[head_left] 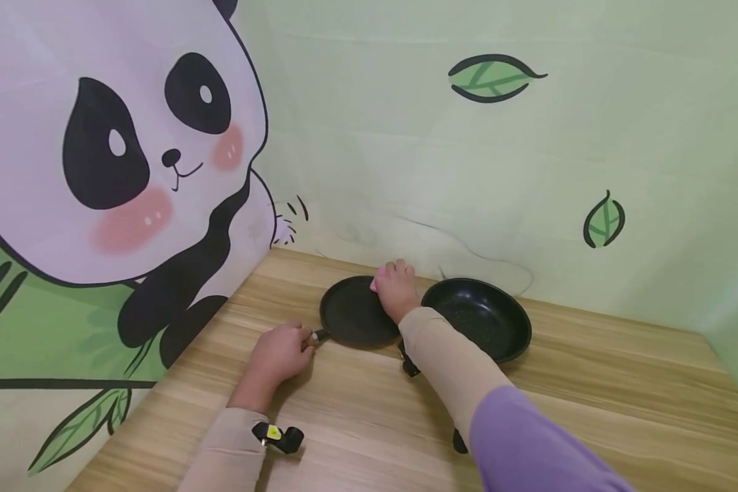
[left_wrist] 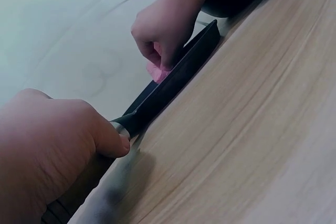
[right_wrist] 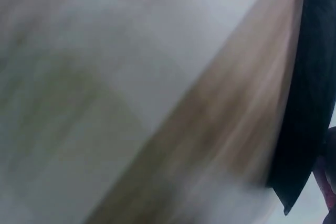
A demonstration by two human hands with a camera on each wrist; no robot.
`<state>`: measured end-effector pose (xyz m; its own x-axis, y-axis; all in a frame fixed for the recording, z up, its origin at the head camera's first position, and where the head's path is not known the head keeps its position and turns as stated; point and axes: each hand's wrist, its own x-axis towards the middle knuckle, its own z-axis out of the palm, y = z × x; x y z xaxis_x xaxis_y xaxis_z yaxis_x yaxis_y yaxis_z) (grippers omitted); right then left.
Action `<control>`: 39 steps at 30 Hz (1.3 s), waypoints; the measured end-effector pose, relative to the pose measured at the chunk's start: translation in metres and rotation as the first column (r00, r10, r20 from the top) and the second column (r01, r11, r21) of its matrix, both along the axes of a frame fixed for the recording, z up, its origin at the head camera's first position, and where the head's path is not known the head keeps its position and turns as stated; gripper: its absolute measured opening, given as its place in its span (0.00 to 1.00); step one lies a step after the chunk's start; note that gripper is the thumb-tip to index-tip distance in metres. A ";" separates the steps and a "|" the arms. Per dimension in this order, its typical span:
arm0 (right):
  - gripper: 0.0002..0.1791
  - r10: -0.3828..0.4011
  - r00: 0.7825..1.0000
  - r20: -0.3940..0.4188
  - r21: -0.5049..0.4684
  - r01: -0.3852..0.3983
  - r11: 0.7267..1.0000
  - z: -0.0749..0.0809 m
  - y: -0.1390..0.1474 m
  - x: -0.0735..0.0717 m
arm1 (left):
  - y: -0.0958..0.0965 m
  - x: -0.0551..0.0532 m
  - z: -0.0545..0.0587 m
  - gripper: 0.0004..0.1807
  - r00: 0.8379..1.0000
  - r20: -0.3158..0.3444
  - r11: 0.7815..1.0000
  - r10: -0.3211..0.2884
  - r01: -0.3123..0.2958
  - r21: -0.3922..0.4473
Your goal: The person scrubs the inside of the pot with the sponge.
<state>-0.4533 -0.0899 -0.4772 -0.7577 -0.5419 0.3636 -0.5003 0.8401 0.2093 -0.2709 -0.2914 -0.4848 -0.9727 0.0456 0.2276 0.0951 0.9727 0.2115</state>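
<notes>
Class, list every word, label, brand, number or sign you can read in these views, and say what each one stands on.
There are none that can be read in any view.
Yellow label on the black wrist device: any marking is too small to read.
Flat pan and deeper pan: no lettering can be made out.
Wall: drawn panda and leaves, no readable writing.

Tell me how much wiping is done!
Looks done: the left hand grips the silver-collared handle of the flat, round black pan. Under way: the right hand holds a crumpled pink cloth against that pan. Perhaps left: the deeper, glossy, round black pan, no hand on it. I can't tell what's clean.
</notes>
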 end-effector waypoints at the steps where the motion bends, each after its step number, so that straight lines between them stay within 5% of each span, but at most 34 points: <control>1: 0.13 -0.002 1.000 0.000 0.000 0.002 1.000 -0.001 0.000 0.000 | 0.000 0.000 0.000 0.11 1.000 -0.003 1.000 -0.003 0.003 -0.004; 9: 0.15 0.020 0.999 0.043 -0.014 -0.019 1.000 -0.001 -0.005 0.002 | 0.002 0.000 0.000 0.12 1.000 0.005 1.000 0.002 -0.002 -0.005; 23: 0.15 0.083 0.996 -0.044 -0.063 -0.085 0.994 -0.010 -0.020 0.003 | 0.004 -0.003 -0.002 0.09 1.000 0.019 1.000 0.009 -0.008 -0.021; 39: 0.17 0.129 0.991 -0.035 -0.103 -0.132 0.986 -0.013 -0.032 0.006 | 0.005 -0.002 -0.003 0.11 1.000 -0.006 1.000 0.007 -0.007 -0.028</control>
